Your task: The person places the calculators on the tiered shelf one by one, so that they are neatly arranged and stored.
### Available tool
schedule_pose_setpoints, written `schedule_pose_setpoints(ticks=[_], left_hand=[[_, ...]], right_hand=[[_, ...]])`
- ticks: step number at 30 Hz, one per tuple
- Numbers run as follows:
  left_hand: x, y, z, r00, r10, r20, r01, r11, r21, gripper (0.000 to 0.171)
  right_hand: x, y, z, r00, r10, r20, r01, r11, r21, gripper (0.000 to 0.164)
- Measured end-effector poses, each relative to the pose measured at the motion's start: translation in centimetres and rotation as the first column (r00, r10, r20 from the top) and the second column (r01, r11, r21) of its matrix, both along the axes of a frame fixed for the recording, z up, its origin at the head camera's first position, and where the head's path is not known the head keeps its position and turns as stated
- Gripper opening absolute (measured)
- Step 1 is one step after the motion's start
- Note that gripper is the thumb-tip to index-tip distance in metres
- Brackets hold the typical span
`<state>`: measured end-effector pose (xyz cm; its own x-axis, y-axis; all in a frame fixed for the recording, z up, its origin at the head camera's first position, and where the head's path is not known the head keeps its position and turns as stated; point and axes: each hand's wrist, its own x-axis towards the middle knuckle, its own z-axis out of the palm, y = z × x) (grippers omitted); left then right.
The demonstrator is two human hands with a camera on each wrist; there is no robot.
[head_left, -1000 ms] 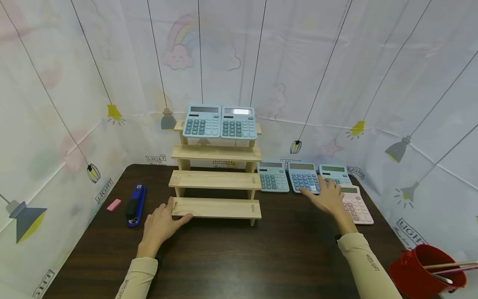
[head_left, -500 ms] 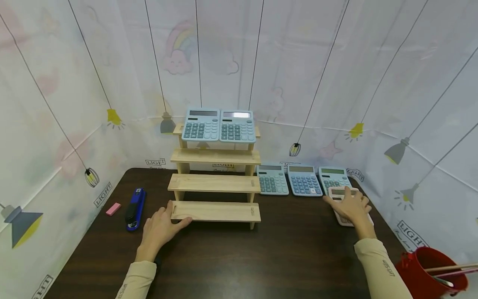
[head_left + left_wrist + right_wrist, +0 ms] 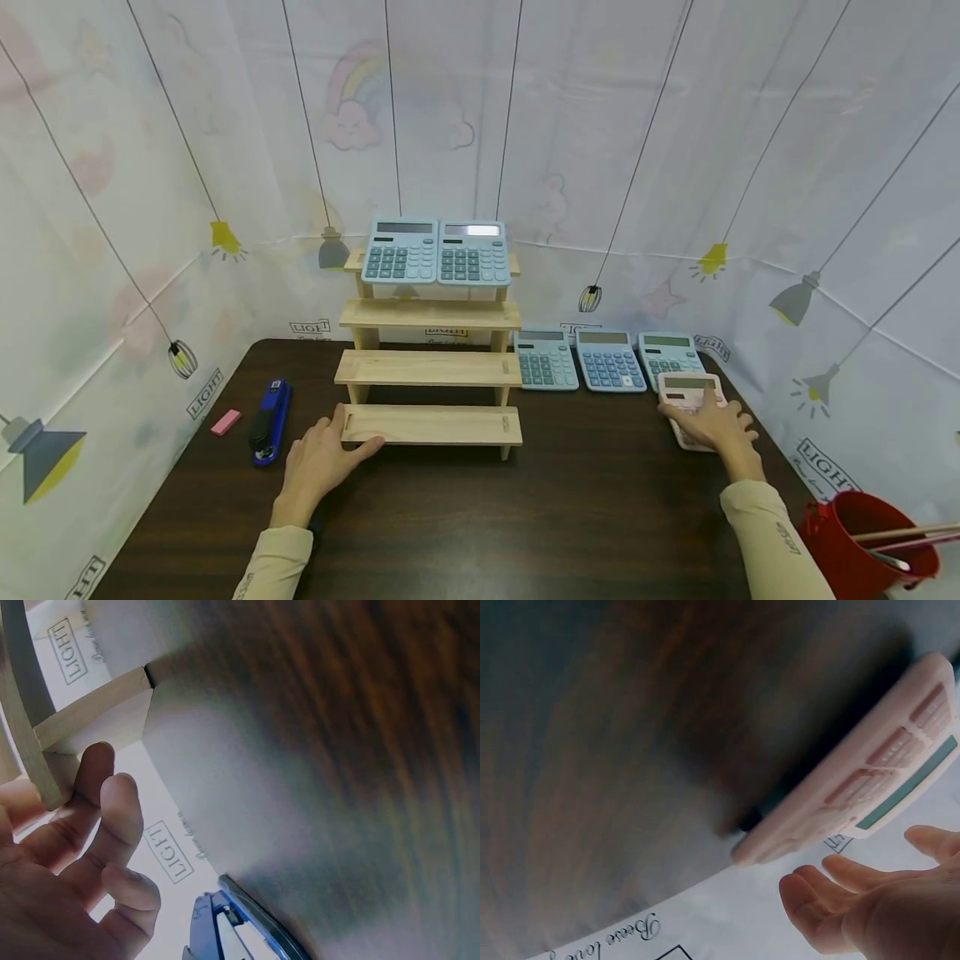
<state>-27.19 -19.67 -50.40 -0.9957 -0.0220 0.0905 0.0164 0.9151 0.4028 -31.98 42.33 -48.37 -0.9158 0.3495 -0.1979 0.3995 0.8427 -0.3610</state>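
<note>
**Wooden stand (image 3: 431,425) and pink calculator (image 3: 688,384), one hand to each**

Just left of the left hand (image 3: 318,462) lay a blue stapler (image 3: 273,417), glossy, elongated. Left hand: gripped the stand's lowest shelf by its corner; pale, square-edged planks. Beyond it, top tier: two light-blue calculators (image 3: 400,252), plastic; a tug could have slid them off. Right hand (image 3: 712,425): over the pink calculator, rounded plastic, thumb at its left edge; firm grasp or mere touch, could not be told. A lopsided lift might have knocked the rear calculator (image 3: 670,354) just beyond.
</note>
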Motion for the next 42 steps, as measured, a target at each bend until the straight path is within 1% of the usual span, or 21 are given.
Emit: schedule_pose_setpoints(ticks=[4, 9, 11, 18, 26, 34, 38, 42], left_hand=[[0.0, 0.0, 0.0, 1.000, 0.003, 0.012, -0.003, 1.000, 0.006, 0.115], [0.1, 0.0, 0.0, 1.000, 0.004, 0.025, -0.005, 1.000, 0.012, 0.116], [0.0, 0.0, 0.0, 1.000, 0.004, 0.023, -0.005, 1.000, 0.013, 0.116], [-0.1, 0.2, -0.2, 1.000, 0.002, 0.008, -0.002, 1.000, 0.017, 0.116], [0.0, 0.1, -0.1, 1.000, 0.000, 0.003, 0.000, 1.000, 0.010, 0.115], [-0.1, 0.0, 0.0, 1.000, -0.001, -0.019, 0.001, 1.000, 0.005, 0.114], [-0.1, 0.0, -0.1, 1.000, 0.000, -0.019, 0.001, 1.000, 0.006, 0.113], [0.0, -0.1, -0.1, 1.000, 0.002, -0.017, -0.002, 1.000, 0.013, 0.113]], right_hand=[[0.1, 0.2, -0.1, 0.999, -0.036, 0.039, 0.037, 0.999, -0.021, 0.126], [0.1, 0.7, -0.3, 0.997, -0.035, 0.068, 0.036, 0.999, -0.016, 0.126], [0.1, 0.9, -0.4, 0.997, -0.031, 0.074, 0.032, 0.999, -0.012, 0.127], [0.7, 1.4, -0.6, 0.987, -0.072, 0.143, 0.077, 0.997, -0.026, 0.132], [1.0, 1.7, -0.7, 0.981, -0.041, 0.191, 0.042, 0.999, -0.002, 0.132], [0.9, 1.5, -0.6, 0.977, -0.054, 0.205, 0.051, 0.999, 0.019, 0.132], [1.0, 1.4, -0.8, 0.982, -0.038, 0.184, 0.033, 0.999, 0.031, 0.132], [1.0, 1.3, -0.9, 0.988, -0.014, 0.153, 0.006, 0.999, 0.050, 0.128]])
